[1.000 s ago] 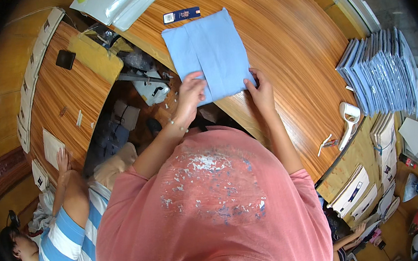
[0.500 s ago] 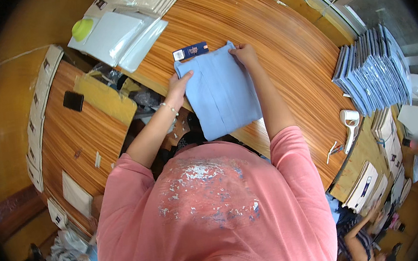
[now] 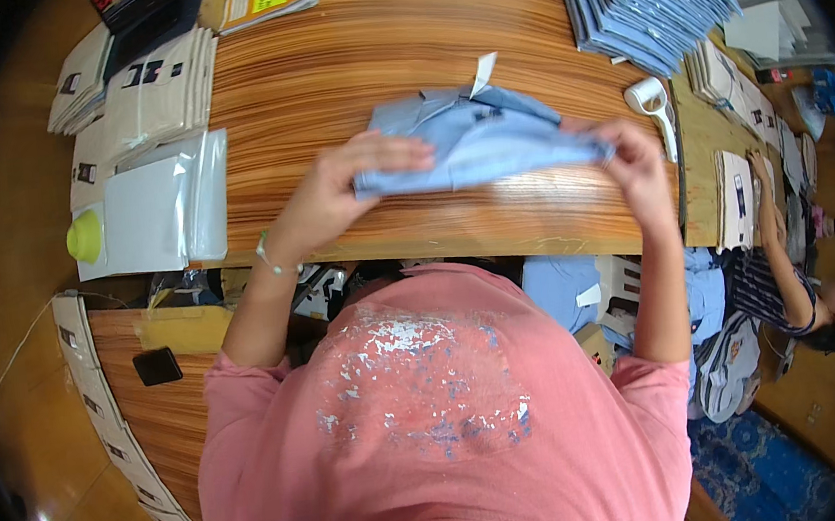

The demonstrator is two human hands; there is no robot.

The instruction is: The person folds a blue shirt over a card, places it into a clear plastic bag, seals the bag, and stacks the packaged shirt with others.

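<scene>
Two hands, one light blue shirt (image 3: pixel 492 148): that's what we've got in the middle of the frame, over the wood-grain tabletop (image 3: pixel 396 36). We can see the left hand (image 3: pixel 354 171) with its grip closed over the left end, fingers laid across the cloth, while the right hand (image 3: pixel 637 164) has its grip pinched on the right end. Neither one's nearer, since both are touching it.

For us the key bit is that the shirt sits directly between the two grips, its long axis running left to right, close to level, with the near edge pulled pretty straight from hand to hand. We can't tell how much of the far side rests on the wood and how much is up in the air.

As for looks, we see soft plain cloth, bunched and creased in the middle, a dark little label (image 3: pixel 489 113) inside what looks like the collar, and a white tag (image 3: pixel 483 74) poking up behind it. It's a bit motion-blurred, so we won't swear to the finer folds.

Near the right hand we've got a white lint roller (image 3: pixel 651 97), and a stack of plastic-wrapped blue garments (image 3: pixel 649 2) leans at the upper right.
</scene>
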